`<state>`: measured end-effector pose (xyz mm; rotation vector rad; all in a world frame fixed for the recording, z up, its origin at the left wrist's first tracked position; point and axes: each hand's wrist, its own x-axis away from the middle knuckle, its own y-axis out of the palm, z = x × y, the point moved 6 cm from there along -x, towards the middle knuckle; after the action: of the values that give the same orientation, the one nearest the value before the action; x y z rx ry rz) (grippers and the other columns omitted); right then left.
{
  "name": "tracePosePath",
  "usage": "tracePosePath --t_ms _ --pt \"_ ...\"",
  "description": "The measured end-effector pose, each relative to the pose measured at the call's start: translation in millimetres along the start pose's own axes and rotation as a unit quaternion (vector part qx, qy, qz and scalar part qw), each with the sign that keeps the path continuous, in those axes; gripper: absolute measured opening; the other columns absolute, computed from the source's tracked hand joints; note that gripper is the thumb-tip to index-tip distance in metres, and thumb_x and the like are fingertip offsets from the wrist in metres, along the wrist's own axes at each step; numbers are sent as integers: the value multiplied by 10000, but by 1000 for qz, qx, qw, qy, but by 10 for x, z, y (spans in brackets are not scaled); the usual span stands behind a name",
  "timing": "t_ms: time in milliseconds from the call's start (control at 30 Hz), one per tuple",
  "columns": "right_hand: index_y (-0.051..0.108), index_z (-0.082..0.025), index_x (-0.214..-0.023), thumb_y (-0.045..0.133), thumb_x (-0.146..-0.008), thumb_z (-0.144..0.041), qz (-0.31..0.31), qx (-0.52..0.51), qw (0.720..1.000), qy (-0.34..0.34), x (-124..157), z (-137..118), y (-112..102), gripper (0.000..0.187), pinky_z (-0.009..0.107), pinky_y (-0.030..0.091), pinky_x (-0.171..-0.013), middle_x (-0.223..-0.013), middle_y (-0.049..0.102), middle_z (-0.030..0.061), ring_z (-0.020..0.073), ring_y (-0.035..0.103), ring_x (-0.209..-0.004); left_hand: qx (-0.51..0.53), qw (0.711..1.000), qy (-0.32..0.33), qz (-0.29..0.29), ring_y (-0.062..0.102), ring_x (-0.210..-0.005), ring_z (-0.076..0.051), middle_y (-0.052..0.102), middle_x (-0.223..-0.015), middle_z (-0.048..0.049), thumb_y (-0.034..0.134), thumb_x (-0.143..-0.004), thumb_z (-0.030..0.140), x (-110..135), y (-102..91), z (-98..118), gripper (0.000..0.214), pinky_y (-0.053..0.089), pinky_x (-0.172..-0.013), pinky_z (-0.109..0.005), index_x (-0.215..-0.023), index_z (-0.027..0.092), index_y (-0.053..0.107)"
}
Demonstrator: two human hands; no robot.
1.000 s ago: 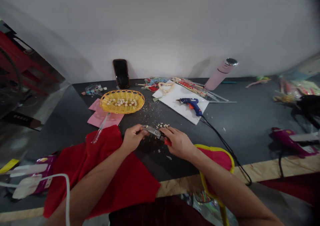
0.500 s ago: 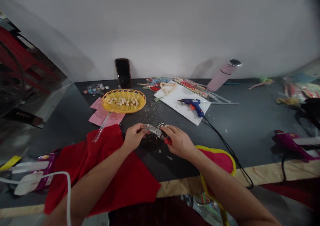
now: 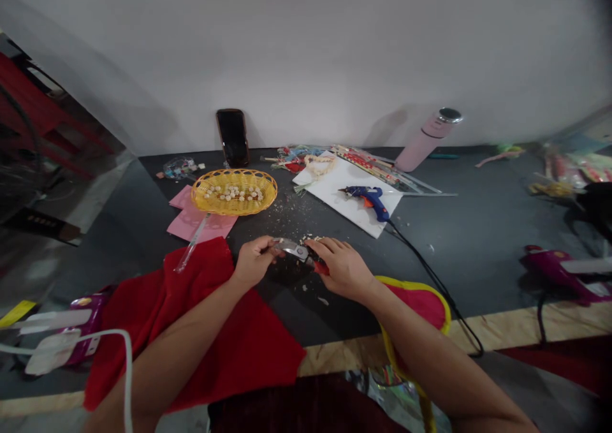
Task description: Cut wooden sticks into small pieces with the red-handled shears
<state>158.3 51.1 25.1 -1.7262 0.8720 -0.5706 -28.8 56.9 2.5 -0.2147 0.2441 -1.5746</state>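
Observation:
In the head view my right hand [image 3: 345,268] is closed around the red handle of a pair of pruning shears [image 3: 292,248], whose metal jaws point left. My left hand [image 3: 255,259] is closed in a pinch at the tip of the blades; whatever its fingers hold there is too small to make out. Small pale cut bits [image 3: 310,238] lie on the dark table just behind the shears. Beyond my left hand stands a yellow woven basket [image 3: 201,205] with several pale round pieces inside.
A blue glue gun [image 3: 370,197] rests on white paper [image 3: 335,205], its black cord running to the front edge. A phone [image 3: 233,138] and a pink bottle [image 3: 423,143] stand by the wall. Red cloth [image 3: 248,344] covers the front left, near a purple power strip [image 3: 86,324].
Both hands stay almost in place, and the shears remain between them. The whole view has shifted very slightly.

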Motion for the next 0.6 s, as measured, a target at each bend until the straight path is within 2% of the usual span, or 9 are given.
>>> tracePosePath --t_ms 167,367,600 --pt "432 -182 -1284 495 -734 -144 3 -13 1000 -13 10 -8 -7 555 351 392 -930 -1188 545 100 229 504 -1069 -14 1000 -1 -13 559 -526 -110 672 -644 -6 559 -754 228 5 5 -9 123 437 -516 -204 -704 156 644" --pt "450 -185 -1264 466 -756 -138 -2 -19 1000 7 31 -34 11 510 323 415 -915 -1153 558 92 212 532 -1033 -16 1000 2 -14 557 -533 -110 668 -666 -8 560 -769 253 14 8 -10 145 440 -527 -208 -700 159 646" --pt "452 -182 -1261 461 -743 -119 14 -34 999 17 46 -48 18 522 318 412 -930 -1174 550 93 211 523 -1055 32 999 13 -7 548 -559 -109 664 -680 -14 576 -794 314 31 32 -8 177 428 -549 -207 -738 156 633"
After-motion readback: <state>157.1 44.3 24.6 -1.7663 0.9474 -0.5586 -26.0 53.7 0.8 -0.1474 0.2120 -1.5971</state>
